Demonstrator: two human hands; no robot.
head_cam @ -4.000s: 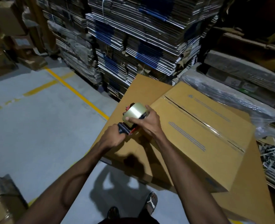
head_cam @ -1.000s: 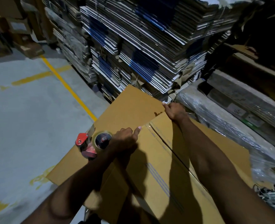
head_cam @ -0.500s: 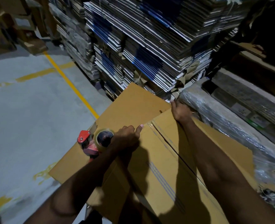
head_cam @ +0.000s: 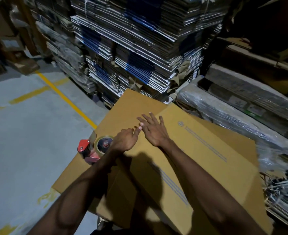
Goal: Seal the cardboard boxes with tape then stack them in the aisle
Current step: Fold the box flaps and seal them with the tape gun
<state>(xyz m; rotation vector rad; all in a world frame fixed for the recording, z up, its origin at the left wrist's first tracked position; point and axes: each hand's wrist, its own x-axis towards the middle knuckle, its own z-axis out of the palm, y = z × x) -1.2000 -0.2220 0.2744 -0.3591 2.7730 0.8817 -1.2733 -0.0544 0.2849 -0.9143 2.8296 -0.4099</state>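
A brown cardboard box (head_cam: pixel 199 150) with blue printed lines lies in front of me on a flat cardboard sheet (head_cam: pixel 123 112). My left hand (head_cam: pixel 125 139) grips the red tape dispenser (head_cam: pixel 95 149) with its clear tape roll at the box's left edge, index finger stretched onto the box top. My right hand (head_cam: pixel 154 129) lies flat with fingers spread on the box top near its far left corner, right beside the left index finger.
Tall stacks of flattened cartons (head_cam: pixel 140 48) rise behind the box. Plastic-wrapped bundles (head_cam: pixel 241 112) lie to the right, with strapping scraps (head_cam: pixel 282 189) lower right. Grey floor with yellow lines (head_cam: pixel 67 99) opens to the left. More boxes (head_cam: pixel 7 44) stand far left.
My right hand has come back from the box's far corner and now lies flat on the top next to the left hand. The left hand still holds the dispenser at the left edge.
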